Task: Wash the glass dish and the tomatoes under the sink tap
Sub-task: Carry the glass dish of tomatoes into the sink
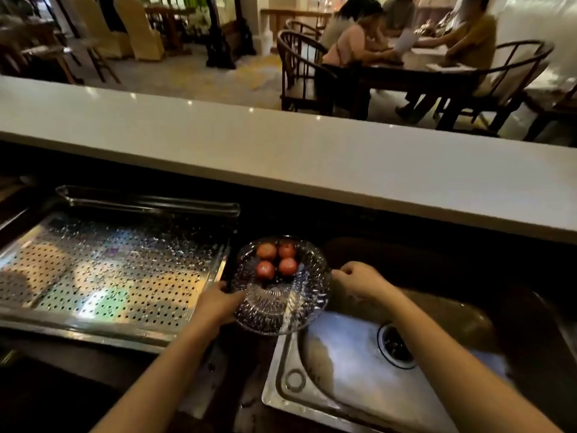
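Above the sink's (281,398) left rim, the glass dish (282,303) with four tomatoes (276,259) is gripped at opposite edges by left hand (215,303) and right hand (359,281); it should be kept level.

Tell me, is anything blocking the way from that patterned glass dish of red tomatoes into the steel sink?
Nothing visible does. The patterned glass dish, held by the left hand and right hand, already overhangs the steel sink, whose basin looks bare.
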